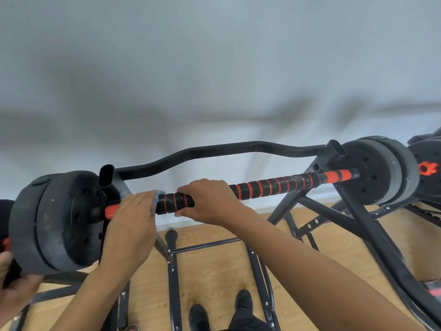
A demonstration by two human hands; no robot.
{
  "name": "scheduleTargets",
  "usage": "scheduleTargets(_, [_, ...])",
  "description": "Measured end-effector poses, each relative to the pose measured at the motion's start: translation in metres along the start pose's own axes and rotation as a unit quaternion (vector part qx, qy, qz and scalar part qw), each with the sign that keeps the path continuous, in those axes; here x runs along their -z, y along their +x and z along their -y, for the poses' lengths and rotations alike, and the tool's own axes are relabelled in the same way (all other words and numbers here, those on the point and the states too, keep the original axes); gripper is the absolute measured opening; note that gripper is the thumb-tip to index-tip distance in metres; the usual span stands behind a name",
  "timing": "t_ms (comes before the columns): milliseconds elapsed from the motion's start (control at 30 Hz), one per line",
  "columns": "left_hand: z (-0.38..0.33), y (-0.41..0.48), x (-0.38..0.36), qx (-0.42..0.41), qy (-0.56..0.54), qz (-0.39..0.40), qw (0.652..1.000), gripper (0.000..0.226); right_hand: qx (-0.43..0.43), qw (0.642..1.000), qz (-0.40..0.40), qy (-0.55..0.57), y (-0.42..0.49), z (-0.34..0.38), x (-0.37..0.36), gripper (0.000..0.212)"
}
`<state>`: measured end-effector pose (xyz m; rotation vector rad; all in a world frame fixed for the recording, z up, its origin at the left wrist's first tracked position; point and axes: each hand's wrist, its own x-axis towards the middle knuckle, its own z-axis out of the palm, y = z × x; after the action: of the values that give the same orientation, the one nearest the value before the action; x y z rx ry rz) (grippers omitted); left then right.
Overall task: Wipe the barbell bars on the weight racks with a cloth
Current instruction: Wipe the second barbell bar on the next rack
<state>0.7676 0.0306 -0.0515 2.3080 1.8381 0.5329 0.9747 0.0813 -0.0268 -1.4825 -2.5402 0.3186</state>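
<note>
A barbell bar [269, 186] with black and red wrapped grip lies across a black weight rack [353, 211], with black weight plates [59, 220] at the left end and more plates [379, 168] at the right end. My left hand [133, 218] wraps a pale blue cloth [156, 199] around the bar near the left plates; only a sliver of cloth shows past my fingers. My right hand [207, 201] grips the bar just right of it, fingers curled over the top.
A curved black rack crossbar [214, 151] runs behind the bar, close to the white wall. Rack legs and braces spread over the wooden floor [214, 271] below. Another person's hand [14, 290] shows at the lower left edge. More plates [427, 163] stand at far right.
</note>
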Motion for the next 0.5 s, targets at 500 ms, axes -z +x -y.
scheduleTargets(500, [0.015,-0.016,0.012,0.067,0.102,0.037,0.992,0.060,0.015,0.997,-0.063,-0.033,-0.011,0.006,-0.009,0.042])
